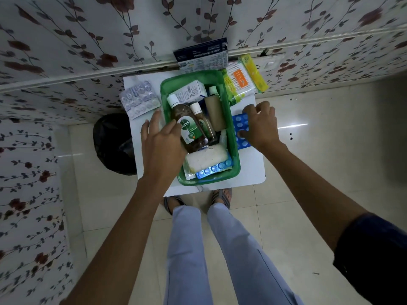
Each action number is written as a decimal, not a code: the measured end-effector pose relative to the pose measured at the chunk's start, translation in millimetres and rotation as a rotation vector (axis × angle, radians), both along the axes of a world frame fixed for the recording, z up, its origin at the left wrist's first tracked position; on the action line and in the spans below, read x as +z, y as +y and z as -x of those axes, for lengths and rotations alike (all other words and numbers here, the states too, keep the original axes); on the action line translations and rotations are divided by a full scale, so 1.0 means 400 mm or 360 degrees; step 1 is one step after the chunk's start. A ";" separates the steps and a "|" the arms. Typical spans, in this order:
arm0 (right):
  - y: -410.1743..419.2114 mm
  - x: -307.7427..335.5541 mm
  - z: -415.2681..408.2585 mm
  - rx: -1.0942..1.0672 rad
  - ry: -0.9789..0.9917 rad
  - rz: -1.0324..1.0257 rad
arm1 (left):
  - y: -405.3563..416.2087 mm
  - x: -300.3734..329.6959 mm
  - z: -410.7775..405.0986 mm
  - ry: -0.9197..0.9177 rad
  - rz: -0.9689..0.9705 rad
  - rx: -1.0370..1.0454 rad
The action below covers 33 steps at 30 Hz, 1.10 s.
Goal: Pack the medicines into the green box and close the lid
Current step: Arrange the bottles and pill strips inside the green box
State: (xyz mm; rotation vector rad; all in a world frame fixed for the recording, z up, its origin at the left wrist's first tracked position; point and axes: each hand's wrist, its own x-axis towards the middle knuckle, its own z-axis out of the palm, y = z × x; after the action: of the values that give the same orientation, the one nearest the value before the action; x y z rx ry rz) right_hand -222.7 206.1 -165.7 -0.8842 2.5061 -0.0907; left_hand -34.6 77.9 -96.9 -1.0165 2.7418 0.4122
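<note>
The green box [234, 137] stands open on a small white table [253, 170]. It holds a large brown antiseptic bottle [187, 126], a smaller brown bottle [203, 122], a beige tube [214, 113], a white carton [190, 91], a white gauze roll [206, 160] and a blue blister strip [214, 168]. My left hand [161, 142] rests on the box's left rim, fingers apart, thumb touching the large bottle. My right hand [261, 124] presses on a blue blister pack [241, 130] lying right of the box, fingers curled over its edges.
Silver blister strips [138, 100] lie on the table's left. A cotton-bud pack [239, 84], a yellow packet [254, 72] and a dark dressings carton [201, 55] sit behind the box by the floral wall. A black bin [112, 142] stands left of the table. My sandalled feet are below.
</note>
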 end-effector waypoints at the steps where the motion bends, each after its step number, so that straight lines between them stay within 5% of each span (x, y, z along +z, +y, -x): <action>1: -0.001 0.001 0.000 -0.0017 0.0028 -0.0006 | -0.003 0.002 -0.004 0.0136 -0.0013 0.0045; 6: 0.010 0.061 0.012 -0.0381 -0.0221 0.0390 | -0.015 0.012 -0.010 0.0744 -0.0168 0.0324; 9: 0.019 0.155 0.002 -0.0605 -0.0059 0.0861 | -0.029 0.017 -0.015 0.0912 -0.0225 0.0581; 12: 0.006 0.260 -0.040 -0.0422 -0.0018 0.1097 | -0.042 0.024 -0.020 0.0944 -0.0326 0.0797; 18: -0.066 0.325 -0.116 0.0693 -0.0463 0.0740 | -0.070 0.009 -0.056 0.0898 -0.0525 0.0962; 22: -0.119 0.285 -0.160 0.1194 -0.0481 0.0316 | -0.103 -0.010 -0.086 0.0822 -0.0578 0.0992; 29: -0.154 0.259 -0.172 0.1195 -0.0579 -0.0063 | -0.163 -0.061 -0.101 0.0710 -0.0694 0.1099; 33: -0.151 0.251 -0.142 0.0892 -0.0547 0.0139 | -0.212 -0.120 -0.099 0.0528 -0.0861 0.1373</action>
State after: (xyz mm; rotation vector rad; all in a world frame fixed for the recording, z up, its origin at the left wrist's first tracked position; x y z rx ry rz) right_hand -166.1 145.6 -65.2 -1.4372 1.8805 -0.1517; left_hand 4.8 -6.7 -145.1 -2.0185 2.0332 1.4471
